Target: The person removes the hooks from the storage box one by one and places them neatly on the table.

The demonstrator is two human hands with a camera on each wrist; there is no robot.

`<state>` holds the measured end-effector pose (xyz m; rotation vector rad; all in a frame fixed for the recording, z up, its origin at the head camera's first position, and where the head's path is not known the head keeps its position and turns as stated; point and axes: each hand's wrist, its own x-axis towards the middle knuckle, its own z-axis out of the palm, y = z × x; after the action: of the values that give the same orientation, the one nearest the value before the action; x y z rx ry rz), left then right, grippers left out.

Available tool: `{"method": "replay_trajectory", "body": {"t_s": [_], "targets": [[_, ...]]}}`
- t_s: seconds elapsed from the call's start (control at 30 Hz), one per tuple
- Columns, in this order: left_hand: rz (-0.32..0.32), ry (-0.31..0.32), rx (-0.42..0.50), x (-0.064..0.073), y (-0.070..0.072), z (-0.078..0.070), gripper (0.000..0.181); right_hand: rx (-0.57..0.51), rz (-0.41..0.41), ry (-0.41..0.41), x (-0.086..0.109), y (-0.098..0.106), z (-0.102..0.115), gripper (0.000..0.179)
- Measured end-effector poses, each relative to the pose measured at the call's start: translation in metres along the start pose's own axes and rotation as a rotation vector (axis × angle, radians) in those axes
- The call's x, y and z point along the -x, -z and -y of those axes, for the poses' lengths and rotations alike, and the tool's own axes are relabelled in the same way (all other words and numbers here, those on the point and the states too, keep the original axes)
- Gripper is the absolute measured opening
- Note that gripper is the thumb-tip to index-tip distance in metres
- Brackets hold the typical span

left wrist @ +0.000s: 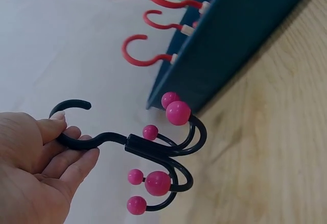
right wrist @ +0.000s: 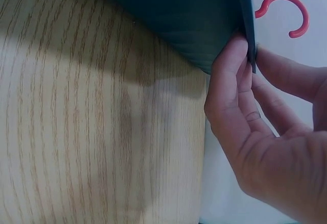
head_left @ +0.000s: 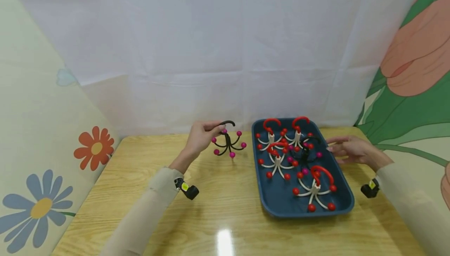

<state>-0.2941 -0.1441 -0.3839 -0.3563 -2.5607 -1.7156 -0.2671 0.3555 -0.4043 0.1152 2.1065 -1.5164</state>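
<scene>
While the black hook (head_left: 228, 141) hangs over the table (head_left: 211, 205), left of the blue tray (head_left: 277, 201), my left hand (head_left: 199, 138) pinches its curved top. My right hand (head_left: 351, 149) pinches the tray's rim (right wrist: 249, 20). Step, as I judge it: shifting one hook; in or out, cannot tell. Next move calls for pink knobs (head_left: 243, 145) clearing the rim

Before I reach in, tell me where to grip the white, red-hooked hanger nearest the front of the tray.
Pinch that hanger by its red hook, probably from above and the near side: the hook rises over the splayed white arms, bare tray floor lies before it, and a black hanger sits just behind.
</scene>
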Motion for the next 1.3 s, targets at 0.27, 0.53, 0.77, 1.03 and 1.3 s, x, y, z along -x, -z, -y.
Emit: {"method": "replay_trajectory", "body": {"t_s": [0.27, 0.53, 0.77, 1.03, 1.3], "targets": [[-0.004, 0.016, -0.051, -0.006, -0.01, 0.008, 0.033, -0.002, -0.003, -0.004, -0.001, -0.001, 0.001, 0.073], [-0.013, 0.021, -0.071, -0.011, -0.012, 0.009, 0.031, 0.0, -0.005, -0.002, 0.001, 0.0, 0.001, 0.072], [0.014, 0.02, -0.11, -0.014, -0.016, 0.01, 0.032, 0.002, 0.0, 0.001, 0.001, 0.0, 0.0, 0.073], [0.05, -0.012, -0.139, -0.015, -0.017, 0.013, 0.034, -0.007, -0.003, -0.002, 0.001, -0.001, 0.0, 0.073], [0.057, -0.018, -0.161, -0.015, -0.016, 0.012, 0.033, 0.001, -0.001, -0.002, 0.0, 0.0, -0.001, 0.073]]}}
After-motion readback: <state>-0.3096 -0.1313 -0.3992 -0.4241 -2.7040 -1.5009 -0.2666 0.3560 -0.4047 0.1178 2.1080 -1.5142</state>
